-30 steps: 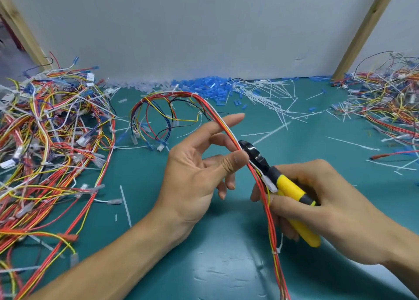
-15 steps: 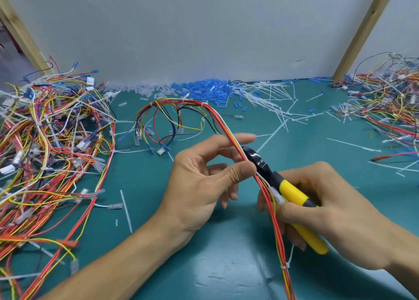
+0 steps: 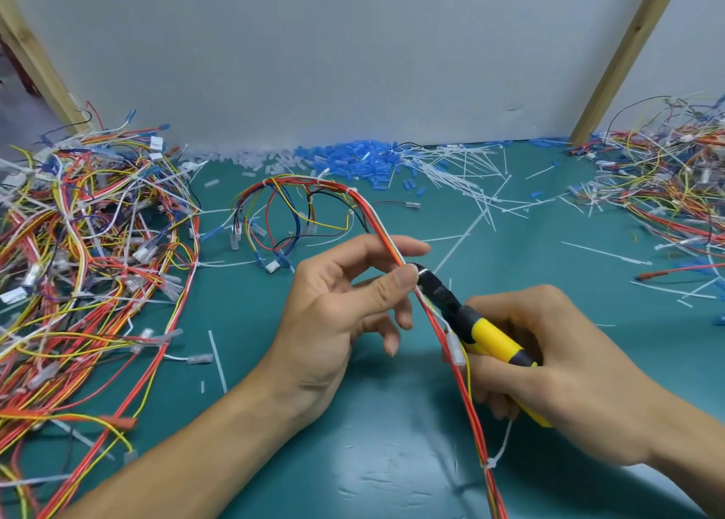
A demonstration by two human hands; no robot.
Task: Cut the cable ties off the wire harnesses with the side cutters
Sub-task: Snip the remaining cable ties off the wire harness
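Two hands work over the green mat [image 3: 243,322]. Nearest, a white tie [image 3: 498,450] still binds the harness [image 3: 459,365]. The right hand [image 3: 565,365] is wrapped tight around the yellow cutters [image 3: 482,334], whose black tip touches the wires beside the left thumb. The left hand [image 3: 345,306] pinches the harness between thumb and forefinger, other fingers loose. Wire piles lie left [image 3: 86,267] and far right [image 3: 663,181]; cut ties [image 3: 467,173] lie far. No writing is legible.

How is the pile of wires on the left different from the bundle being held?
The left pile is a loose tangle lying flat on the table; the held harness is one neat bundle, pinched by the left hand and lifted in an arch. The pile is far bigger. Both share red, yellow and white wires.
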